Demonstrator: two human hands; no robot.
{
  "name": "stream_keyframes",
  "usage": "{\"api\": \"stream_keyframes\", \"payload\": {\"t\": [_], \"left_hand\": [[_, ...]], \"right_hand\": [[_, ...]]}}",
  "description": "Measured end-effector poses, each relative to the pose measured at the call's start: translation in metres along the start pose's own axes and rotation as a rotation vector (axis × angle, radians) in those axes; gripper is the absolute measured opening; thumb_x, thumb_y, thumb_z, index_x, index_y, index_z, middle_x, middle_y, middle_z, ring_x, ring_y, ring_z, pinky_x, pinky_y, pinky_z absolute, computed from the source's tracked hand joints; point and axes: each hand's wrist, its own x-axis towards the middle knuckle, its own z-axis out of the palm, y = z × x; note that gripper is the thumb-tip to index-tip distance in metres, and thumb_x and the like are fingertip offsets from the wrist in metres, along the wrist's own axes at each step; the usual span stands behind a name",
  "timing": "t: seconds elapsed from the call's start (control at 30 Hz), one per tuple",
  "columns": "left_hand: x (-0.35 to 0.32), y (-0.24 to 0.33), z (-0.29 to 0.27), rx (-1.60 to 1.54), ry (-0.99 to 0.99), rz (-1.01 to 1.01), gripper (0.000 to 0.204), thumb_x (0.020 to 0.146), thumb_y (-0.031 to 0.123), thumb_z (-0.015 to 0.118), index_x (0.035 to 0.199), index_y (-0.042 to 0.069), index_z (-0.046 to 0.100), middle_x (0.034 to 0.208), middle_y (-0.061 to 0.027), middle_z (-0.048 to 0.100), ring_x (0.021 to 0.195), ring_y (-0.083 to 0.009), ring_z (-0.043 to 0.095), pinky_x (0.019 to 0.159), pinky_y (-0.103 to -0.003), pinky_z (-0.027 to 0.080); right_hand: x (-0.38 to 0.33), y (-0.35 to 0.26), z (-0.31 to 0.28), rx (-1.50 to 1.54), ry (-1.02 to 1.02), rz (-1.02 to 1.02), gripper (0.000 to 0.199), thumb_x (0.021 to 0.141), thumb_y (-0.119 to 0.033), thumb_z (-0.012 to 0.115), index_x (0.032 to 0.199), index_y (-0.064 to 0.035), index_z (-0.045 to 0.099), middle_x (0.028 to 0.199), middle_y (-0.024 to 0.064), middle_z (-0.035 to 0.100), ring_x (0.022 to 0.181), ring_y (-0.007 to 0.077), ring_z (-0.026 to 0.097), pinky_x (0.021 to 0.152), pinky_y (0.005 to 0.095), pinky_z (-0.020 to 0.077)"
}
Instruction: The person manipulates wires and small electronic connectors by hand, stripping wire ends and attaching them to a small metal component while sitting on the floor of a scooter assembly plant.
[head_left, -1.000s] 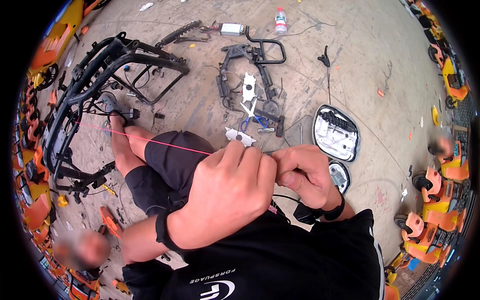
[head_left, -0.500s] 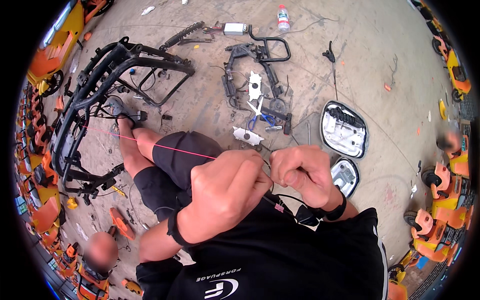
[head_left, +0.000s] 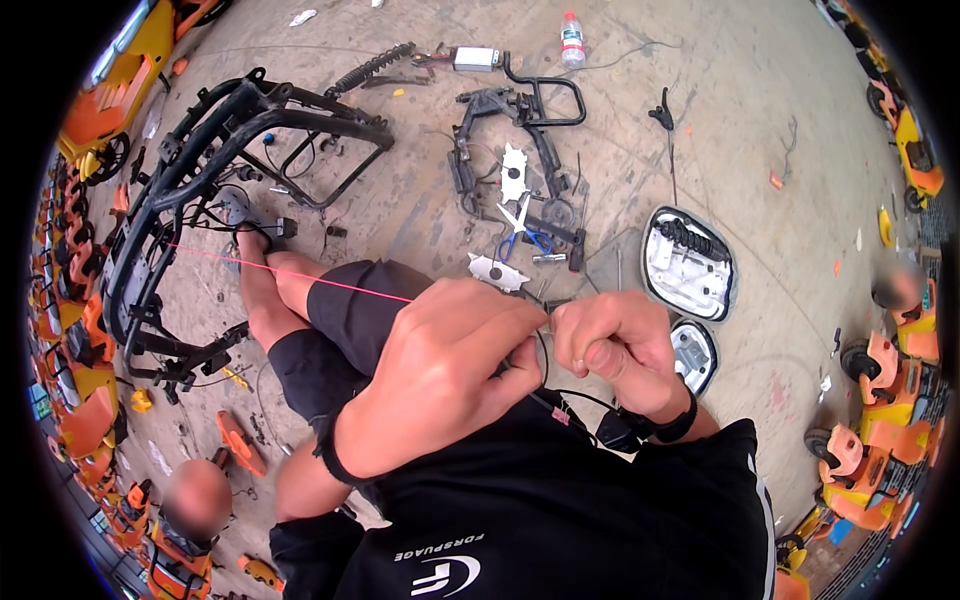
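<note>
My left hand [head_left: 440, 370] is closed over a thin black wire [head_left: 545, 360] held close in front of my chest. My right hand [head_left: 615, 350] pinches the same wire just beside it, so both fists almost touch. A thin pink cord [head_left: 290, 275] runs from under my left hand out to the black tubular frame [head_left: 230, 150] lying on the concrete at the left. A black connector [head_left: 615, 432] on the wire hangs below my right wrist. My bent legs sit under the hands.
Blue-handled scissors [head_left: 520, 230], white brackets and black metal parts [head_left: 500, 130] lie ahead of me. A white plastic housing [head_left: 690, 265] and a smaller cover [head_left: 692, 355] rest at the right. A plastic bottle [head_left: 571, 38] stands far ahead. Orange ride-on vehicles [head_left: 880, 470] line both sides.
Both hands have stayed together on the wire, shifting slightly lower and right in view. The view has tilted, so the frame and floor parts sit a little lower.
</note>
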Motion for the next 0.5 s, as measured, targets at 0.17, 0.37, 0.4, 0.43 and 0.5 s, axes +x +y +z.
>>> {"api": "stream_keyframes", "payload": {"t": [0.17,0.37,0.4,0.43,0.5], "left_hand": [[0.001,-0.001,0.001,-0.068,-0.084,-0.119,0.013,0.064,-0.001,0.069,0.077,0.000,0.067,0.066,-0.0099,0.063,0.060,-0.0271,0.061,0.056,-0.035,0.046],[-0.003,-0.003,0.007,-0.086,-0.082,-0.266,0.008,0.065,0.006,0.067,0.071,0.001,0.069,0.062,-0.0140,0.062,0.059,-0.0303,0.062,0.056,-0.038,0.051],[-0.005,-0.003,0.008,-0.077,-0.081,-0.263,0.008,0.065,0.006,0.067,0.070,0.001,0.068,0.061,-0.0137,0.061,0.059,-0.0305,0.062,0.056,-0.038,0.051],[-0.007,-0.004,0.010,-0.075,-0.078,-0.263,0.007,0.064,0.007,0.067,0.069,0.001,0.068,0.059,-0.0135,0.060,0.059,-0.0306,0.062,0.055,-0.039,0.050],[-0.012,-0.004,0.013,-0.035,-0.065,-0.257,0.006,0.064,0.008,0.068,0.066,0.003,0.066,0.058,-0.0122,0.059,0.058,-0.0302,0.061,0.054,-0.040,0.049]], "right_hand": [[0.003,-0.007,-0.004,-0.219,-0.077,-0.012,0.020,0.089,-0.008,0.058,0.072,0.0011,0.051,0.064,0.0087,0.054,0.054,0.0214,0.051,0.050,0.0298,0.0398],[0.010,-0.014,-0.010,-0.315,-0.229,0.062,0.016,0.083,-0.007,0.060,0.071,-0.0014,0.053,0.063,0.0080,0.055,0.052,0.0229,0.052,0.048,0.0312,0.0390],[0.009,-0.013,-0.011,-0.325,-0.241,0.096,0.016,0.083,-0.008,0.060,0.071,-0.0017,0.053,0.063,0.0079,0.054,0.052,0.0230,0.052,0.048,0.0313,0.0388],[0.008,-0.012,-0.010,-0.299,-0.236,0.098,0.017,0.084,-0.009,0.061,0.071,-0.0017,0.053,0.062,0.0078,0.054,0.052,0.0230,0.052,0.048,0.0312,0.0385],[0.006,-0.009,-0.009,-0.253,-0.210,0.110,0.018,0.084,-0.010,0.061,0.071,-0.0016,0.053,0.061,0.0077,0.054,0.051,0.0230,0.051,0.047,0.0312,0.0379]]}}
